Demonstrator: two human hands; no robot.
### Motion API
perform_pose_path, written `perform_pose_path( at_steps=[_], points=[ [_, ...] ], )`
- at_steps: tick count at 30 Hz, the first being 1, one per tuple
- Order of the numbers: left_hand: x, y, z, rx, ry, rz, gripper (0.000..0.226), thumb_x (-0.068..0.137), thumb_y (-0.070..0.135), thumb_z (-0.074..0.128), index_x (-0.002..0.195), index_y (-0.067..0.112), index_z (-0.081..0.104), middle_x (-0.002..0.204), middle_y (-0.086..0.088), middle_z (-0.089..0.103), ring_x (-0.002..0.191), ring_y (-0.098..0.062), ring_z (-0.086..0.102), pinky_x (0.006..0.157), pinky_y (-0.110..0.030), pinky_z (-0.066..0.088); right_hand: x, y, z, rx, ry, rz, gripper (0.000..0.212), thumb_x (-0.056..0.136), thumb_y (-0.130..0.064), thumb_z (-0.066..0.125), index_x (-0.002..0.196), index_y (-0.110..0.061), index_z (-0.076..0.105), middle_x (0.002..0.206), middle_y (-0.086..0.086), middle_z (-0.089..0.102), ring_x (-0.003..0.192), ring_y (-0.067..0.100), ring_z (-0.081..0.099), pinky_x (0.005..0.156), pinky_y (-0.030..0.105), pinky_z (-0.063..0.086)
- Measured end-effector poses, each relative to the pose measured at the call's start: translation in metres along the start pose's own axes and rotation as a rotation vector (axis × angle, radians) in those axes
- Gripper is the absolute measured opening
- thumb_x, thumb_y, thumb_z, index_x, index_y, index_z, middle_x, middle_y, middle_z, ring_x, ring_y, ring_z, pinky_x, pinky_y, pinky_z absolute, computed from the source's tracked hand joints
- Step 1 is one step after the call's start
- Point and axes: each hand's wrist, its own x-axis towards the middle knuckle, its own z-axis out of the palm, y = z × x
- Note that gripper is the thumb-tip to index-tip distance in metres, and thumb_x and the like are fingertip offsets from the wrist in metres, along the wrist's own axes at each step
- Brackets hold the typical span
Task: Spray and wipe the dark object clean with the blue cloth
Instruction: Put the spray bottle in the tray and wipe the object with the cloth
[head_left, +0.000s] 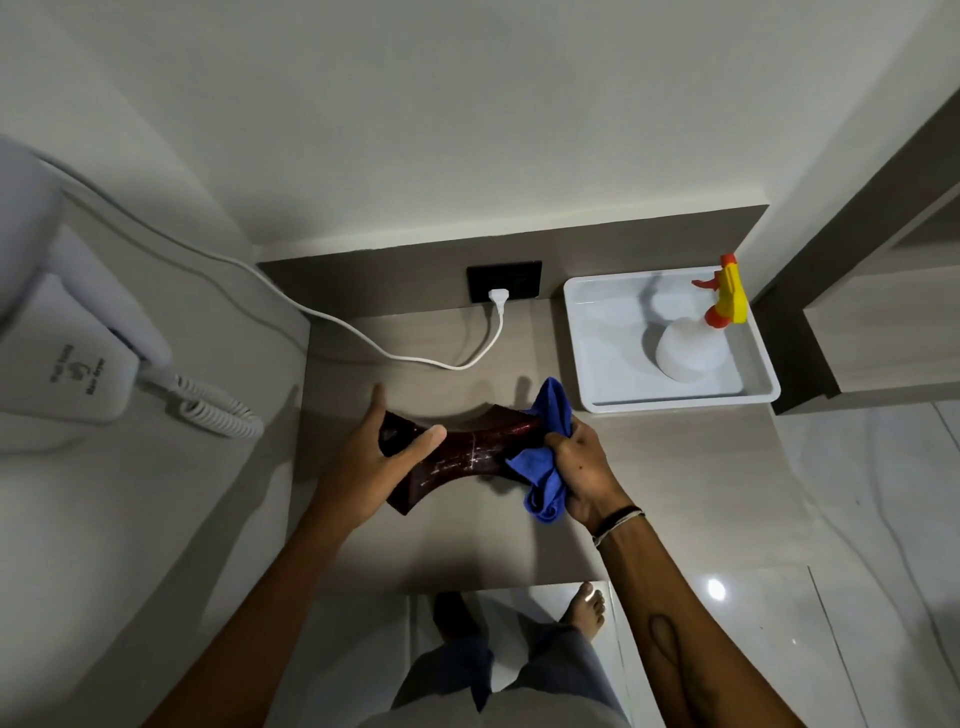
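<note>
A dark reddish-brown curved object (462, 454), wet with white streaks, is held just above the counter (467, 545). My left hand (374, 457) grips its left end, thumb across the top. My right hand (582, 467) is shut on a bunched blue cloth (545, 457), which is pressed against the object's right end. A white spray bottle (691, 348) with a yellow and orange trigger head stands in a white tray (587, 332) at the back right.
A white wall-mounted hair dryer (67, 332) with a coiled cord hangs at the left. Its white cable (415, 358) runs across the back of the counter to a black socket (504, 280). The counter's front edge lies below my forearms, with my feet on the tiled floor.
</note>
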Motion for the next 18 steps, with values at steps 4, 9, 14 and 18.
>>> perform_pose_path(
  at_steps=[4,9,14,18],
  points=[
    [-0.008,-0.003,0.000,0.097,-0.137,0.089,0.146,0.044,0.081,0.090,0.152,0.071,-0.008,0.178,-0.002,0.005,0.160,-0.017,0.007,0.123,-0.049,0.033,0.009,-0.012,0.002,-0.027,0.050,0.083,0.029,0.099,0.014,0.041,0.093,0.001,0.067,0.083,0.020,0.069,0.058,0.024,0.071,0.051,0.028,0.063],
    [-0.010,-0.002,0.006,0.336,-0.025,0.263,0.141,0.047,0.057,0.100,0.160,0.049,0.015,0.177,0.001,-0.004,0.154,-0.013,0.012,0.120,-0.051,0.035,0.008,-0.015,0.007,-0.006,0.034,0.000,0.046,0.096,0.016,0.038,0.089,-0.007,0.077,0.092,0.017,0.080,0.071,0.023,0.078,0.061,0.026,0.064],
    [-0.002,-0.001,0.012,0.405,0.162,0.379,0.122,0.059,0.032,0.097,0.161,0.012,0.033,0.168,-0.007,0.036,0.158,-0.024,0.028,0.124,-0.047,0.036,-0.006,-0.001,0.011,-0.409,0.055,-0.361,0.065,0.097,0.019,0.042,0.156,-0.008,0.048,0.152,0.010,0.060,0.139,0.026,0.059,0.121,0.040,0.047],
    [-0.001,-0.002,0.017,0.349,0.163,0.361,0.117,0.056,0.028,0.096,0.157,0.014,0.038,0.153,-0.008,0.051,0.139,-0.028,0.050,0.112,-0.048,0.050,-0.037,0.016,0.028,-0.742,-0.202,-0.494,0.085,0.098,0.015,0.047,0.168,-0.022,0.017,0.160,0.013,0.045,0.126,0.021,0.062,0.108,0.012,0.046]
  ],
)
